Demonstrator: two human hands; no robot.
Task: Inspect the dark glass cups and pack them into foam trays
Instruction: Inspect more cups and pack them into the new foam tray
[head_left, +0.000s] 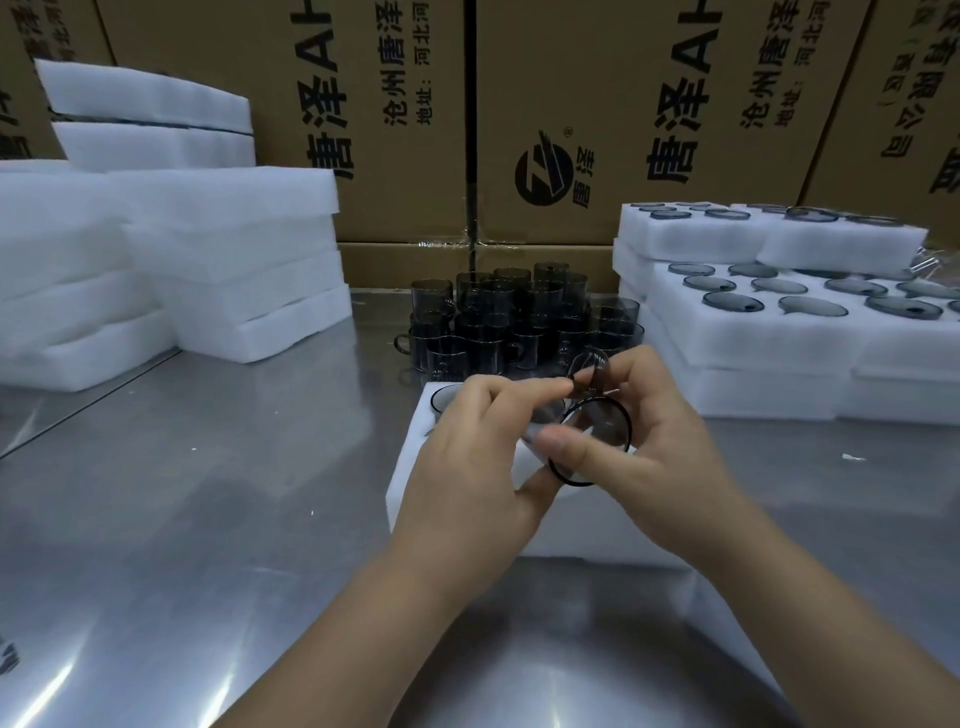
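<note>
I hold one dark glass cup (597, 415) in both hands, lifted above the foam tray (415, 467) that lies on the worktop (208, 519) straight in front of me. The cup is tipped over so its open mouth faces me, the dark rim showing as a ring, its handle uppermost.

My left hand (467, 467) grips it from the left: the fingers are pressed together and curled over the top, their tips at the handle, and the thumb comes up under the rim. My right hand (670, 447) grips it from the right, fingers curled round the far side and the thumb laid across the mouth.

The tray under my hands is mostly hidden by them. One cup (448, 400) already sits in a pocket at its far left corner.

Beyond the tray, toward the far edge of the worktop, loose cups (519, 322) stand packed close together — some are stacked on others. At the far left corner are stacks of white foam trays (218, 249). Along the right edge are stacked foam trays (753, 332) whose pockets show dark glass rims. Printed cardboard boxes (395, 104) stand in a row behind it all.
</note>
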